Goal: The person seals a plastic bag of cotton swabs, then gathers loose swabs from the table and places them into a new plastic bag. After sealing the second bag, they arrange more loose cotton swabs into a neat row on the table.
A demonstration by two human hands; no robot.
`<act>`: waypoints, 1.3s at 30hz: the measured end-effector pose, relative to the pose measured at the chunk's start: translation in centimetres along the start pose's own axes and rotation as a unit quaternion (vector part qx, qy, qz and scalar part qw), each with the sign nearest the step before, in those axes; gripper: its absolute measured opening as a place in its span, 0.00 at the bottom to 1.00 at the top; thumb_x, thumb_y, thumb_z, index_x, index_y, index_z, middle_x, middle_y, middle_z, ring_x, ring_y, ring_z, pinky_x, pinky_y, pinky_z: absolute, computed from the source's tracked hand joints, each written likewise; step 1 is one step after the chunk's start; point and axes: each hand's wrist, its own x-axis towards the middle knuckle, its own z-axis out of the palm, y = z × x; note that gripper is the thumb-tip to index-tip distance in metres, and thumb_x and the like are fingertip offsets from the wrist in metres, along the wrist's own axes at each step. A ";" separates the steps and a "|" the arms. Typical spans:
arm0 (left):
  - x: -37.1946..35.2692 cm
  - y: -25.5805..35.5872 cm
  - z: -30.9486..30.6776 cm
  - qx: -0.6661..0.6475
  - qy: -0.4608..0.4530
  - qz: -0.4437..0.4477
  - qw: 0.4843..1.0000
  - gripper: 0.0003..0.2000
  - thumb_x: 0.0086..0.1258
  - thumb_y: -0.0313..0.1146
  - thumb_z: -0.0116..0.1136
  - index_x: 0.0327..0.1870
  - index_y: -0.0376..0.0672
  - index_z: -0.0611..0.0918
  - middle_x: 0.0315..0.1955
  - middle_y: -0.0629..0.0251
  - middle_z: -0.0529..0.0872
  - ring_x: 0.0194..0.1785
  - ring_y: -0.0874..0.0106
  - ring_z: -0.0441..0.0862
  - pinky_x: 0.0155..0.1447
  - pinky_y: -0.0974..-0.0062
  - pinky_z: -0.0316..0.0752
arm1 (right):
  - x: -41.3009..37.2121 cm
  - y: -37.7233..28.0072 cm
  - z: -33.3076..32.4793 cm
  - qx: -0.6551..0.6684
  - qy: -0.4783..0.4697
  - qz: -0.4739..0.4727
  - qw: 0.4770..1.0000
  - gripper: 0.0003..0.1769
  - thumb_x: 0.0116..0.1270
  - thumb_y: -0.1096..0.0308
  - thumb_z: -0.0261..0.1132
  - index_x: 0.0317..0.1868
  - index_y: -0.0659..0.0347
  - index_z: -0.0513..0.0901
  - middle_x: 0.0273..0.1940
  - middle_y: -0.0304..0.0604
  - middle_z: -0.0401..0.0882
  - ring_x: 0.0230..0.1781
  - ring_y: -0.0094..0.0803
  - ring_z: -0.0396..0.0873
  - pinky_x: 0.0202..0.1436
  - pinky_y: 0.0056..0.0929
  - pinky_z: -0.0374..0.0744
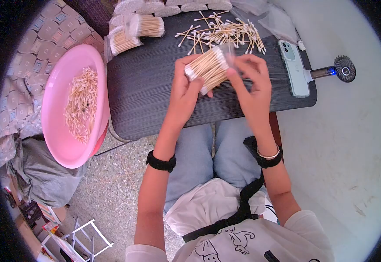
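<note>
My left hand (184, 89) is closed around a clear plastic bag of cotton swabs (209, 67), its thumb lying over the near side. The swabs lie side by side inside, white tips at both ends of the pack. At the bag's right end, the thumb and fingers of my right hand (255, 83) close on the loose plastic flap; its fingertips are slightly blurred. Beyond the hands, a loose heap of cotton swabs (234, 32) is spread on the dark table (147, 94). Two filled bags of swabs (149, 26) lie at the back left.
A pink basin (53, 105) with many loose swabs stands left of the table. More packed bags (153, 8) line the back edge. On the right lie a phone (296, 74) and a small fan (344, 69). A white folding rack (92, 231) is on the floor, lower left.
</note>
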 end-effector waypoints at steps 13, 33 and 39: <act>-0.2 -0.1 -0.3 0.118 0.045 0.055 0.990 0.17 0.61 0.20 0.54 0.52 0.34 0.71 0.48 0.60 0.78 0.52 0.75 0.76 0.58 0.75 0.71 | -0.2 -0.5 2.0 0.325 -0.011 0.192 0.926 0.20 0.66 0.72 0.64 0.56 0.70 0.74 0.52 0.43 0.77 0.52 0.24 0.74 0.57 0.22 0.72; -0.3 -0.1 -0.1 0.126 0.043 -0.013 0.991 0.20 0.60 0.19 0.58 0.55 0.34 0.74 0.44 0.60 0.84 0.46 0.76 0.82 0.49 0.79 0.77 | -0.6 0.6 1.8 0.386 -0.112 0.222 0.889 0.24 0.70 0.62 0.61 0.63 0.65 0.71 0.51 0.40 0.78 0.49 0.20 0.74 0.53 0.19 0.73; 0.1 -0.3 -1.0 0.082 0.021 0.055 0.995 0.19 0.60 0.18 0.57 0.54 0.34 0.75 0.46 0.62 0.82 0.50 0.75 0.80 0.54 0.79 0.74 | -0.9 0.8 2.0 0.343 -0.117 0.149 0.920 0.24 0.70 0.64 0.60 0.63 0.64 0.71 0.52 0.40 0.77 0.49 0.20 0.73 0.53 0.20 0.73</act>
